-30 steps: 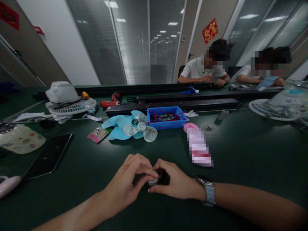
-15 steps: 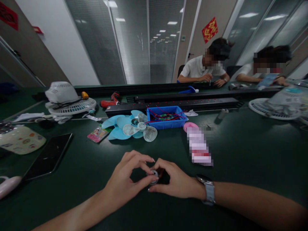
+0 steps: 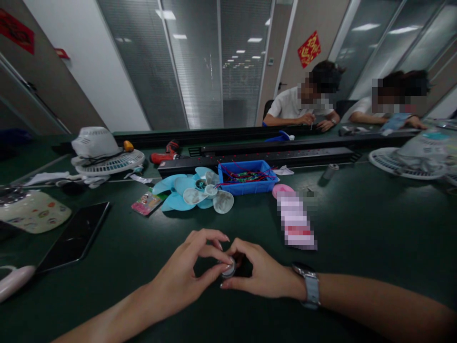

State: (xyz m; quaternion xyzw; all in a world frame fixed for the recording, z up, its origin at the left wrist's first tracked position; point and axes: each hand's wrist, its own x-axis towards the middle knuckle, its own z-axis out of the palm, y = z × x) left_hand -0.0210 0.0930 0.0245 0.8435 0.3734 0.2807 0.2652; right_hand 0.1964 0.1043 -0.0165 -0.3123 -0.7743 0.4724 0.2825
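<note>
Near the front middle of the table, my two hands meet around a small round grey piece (image 3: 229,269) that looks like metal; its lower part is hidden. My left hand (image 3: 194,264) pinches at its top with thumb and fingertips. Curved around its far and right side, my right hand (image 3: 260,269) has its thumb low in front and its index finger behind. A watch (image 3: 307,281) with a light strap is on the right wrist.
Beyond my hands lie blue fan blades (image 3: 174,193), a blue bin (image 3: 246,183) of wires and a pink handheld item (image 3: 296,224). A phone (image 3: 76,233) lies left. Farther back are a red drill (image 3: 166,155), fan parts (image 3: 107,155) and two people (image 3: 298,107).
My left fingertips have moved slightly over the top of the round piece, covering more of it. The right hand keeps its grip, and the view has tilted up a little.
</note>
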